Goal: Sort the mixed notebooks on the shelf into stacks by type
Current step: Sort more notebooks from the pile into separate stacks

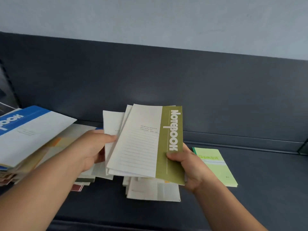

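Two grips up, mid-air over dark grey shelf (250, 180). R grip (188, 164) pinches olive-and-white paper notebook (146, 144) at near olive edge. L grip (90, 147) holds white notebooks (110, 124) fanned behind it. Long axis points away from wearer, far end leaning slightly R.

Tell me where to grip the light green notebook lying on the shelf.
Probably its near right corner, coming from the right: the light green notebook lies flat on the shelf, and that side is open, while the right hand crowds its left edge.
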